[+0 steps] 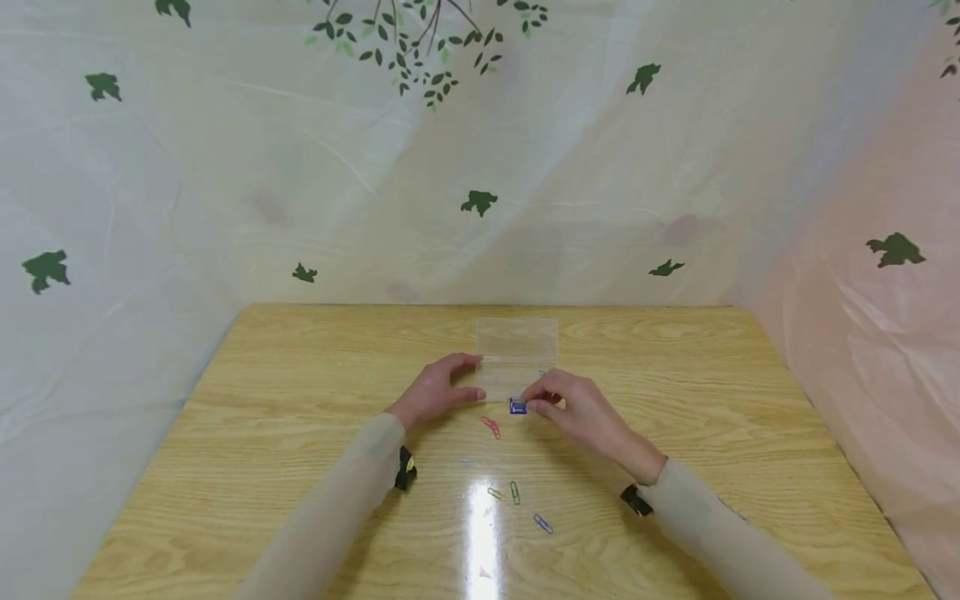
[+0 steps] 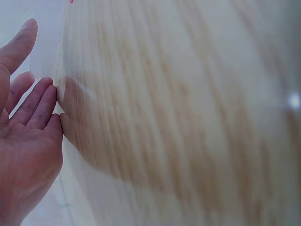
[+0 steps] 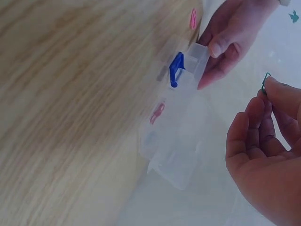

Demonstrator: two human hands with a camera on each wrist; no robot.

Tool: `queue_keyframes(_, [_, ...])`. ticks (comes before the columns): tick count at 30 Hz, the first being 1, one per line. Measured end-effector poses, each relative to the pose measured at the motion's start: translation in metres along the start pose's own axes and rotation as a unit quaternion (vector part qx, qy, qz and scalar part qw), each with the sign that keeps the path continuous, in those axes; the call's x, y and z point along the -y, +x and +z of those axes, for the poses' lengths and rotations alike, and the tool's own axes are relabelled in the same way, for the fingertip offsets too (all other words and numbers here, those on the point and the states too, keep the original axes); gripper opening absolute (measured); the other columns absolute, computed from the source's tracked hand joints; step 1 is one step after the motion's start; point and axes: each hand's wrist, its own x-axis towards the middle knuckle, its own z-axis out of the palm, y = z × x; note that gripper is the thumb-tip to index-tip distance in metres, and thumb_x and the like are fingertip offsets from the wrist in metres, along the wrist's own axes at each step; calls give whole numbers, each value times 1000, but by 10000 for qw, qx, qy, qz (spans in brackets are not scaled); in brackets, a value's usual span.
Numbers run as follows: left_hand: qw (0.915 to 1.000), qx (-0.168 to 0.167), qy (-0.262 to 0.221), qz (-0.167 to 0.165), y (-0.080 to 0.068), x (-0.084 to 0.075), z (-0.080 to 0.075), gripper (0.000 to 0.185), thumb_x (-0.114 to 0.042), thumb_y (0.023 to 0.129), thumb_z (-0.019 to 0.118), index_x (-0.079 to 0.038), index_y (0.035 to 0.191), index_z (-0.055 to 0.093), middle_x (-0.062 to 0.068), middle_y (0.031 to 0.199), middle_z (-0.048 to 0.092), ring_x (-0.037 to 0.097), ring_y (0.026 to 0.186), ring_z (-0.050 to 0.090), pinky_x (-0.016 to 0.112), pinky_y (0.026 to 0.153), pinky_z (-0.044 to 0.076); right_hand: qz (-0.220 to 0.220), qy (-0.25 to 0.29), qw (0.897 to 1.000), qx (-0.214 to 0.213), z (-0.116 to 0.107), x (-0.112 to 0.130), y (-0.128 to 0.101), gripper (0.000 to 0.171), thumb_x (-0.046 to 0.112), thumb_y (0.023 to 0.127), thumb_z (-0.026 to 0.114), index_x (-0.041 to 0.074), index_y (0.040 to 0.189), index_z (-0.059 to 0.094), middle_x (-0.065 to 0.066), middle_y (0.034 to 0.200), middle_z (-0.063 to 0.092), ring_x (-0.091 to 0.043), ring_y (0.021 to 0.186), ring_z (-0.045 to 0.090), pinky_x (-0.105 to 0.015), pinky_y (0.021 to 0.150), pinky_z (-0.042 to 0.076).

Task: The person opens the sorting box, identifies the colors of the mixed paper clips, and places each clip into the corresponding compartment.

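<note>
A clear plastic box (image 1: 498,383) lies on the table with its see-through lid (image 1: 517,337) raised behind it. A blue latch (image 3: 177,69) marks its front. My left hand (image 1: 438,387) rests at the left end of the box, fingers extended and thumb spread apart (image 2: 35,122). My right hand (image 1: 573,408) is just beside the box's front right; in the right wrist view it pinches a small green paper clip (image 3: 265,84) between thumb and fingertips. Pinkish-red paper clips (image 1: 491,427) lie in front of the box.
Nearer me on the wooden table (image 1: 300,467) lie a yellow paper clip (image 1: 496,493), a green paper clip (image 1: 514,492) and a blue paper clip (image 1: 543,523). A pale curtain (image 1: 375,225) with leaf and bird shapes hangs behind the table.
</note>
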Motion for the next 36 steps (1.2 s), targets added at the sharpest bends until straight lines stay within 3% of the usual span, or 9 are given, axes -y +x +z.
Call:
queue_keyframes(13, [10000, -26, 14, -5, -2, -3, -1, 63, -30, 93, 80, -15, 150, 55, 8, 155, 51, 30, 147, 41, 47, 123, 30, -119, 97, 9984, -548, -5, -6, 12, 9, 6, 96, 74, 8, 103, 77, 0, 98, 73, -11, 85, 67, -33, 74, 60])
queue_keyframes(36, [10000, -47, 16, 24, -1, -1, 0, 64, -31, 93, 79, -15, 150, 55, 8, 155, 51, 30, 146, 43, 47, 123, 31, 447, 52, 9963, -734, -10, -19, 30, 11, 9, 100, 70, 4, 108, 76, -3, 101, 73, -16, 88, 67, -33, 78, 58])
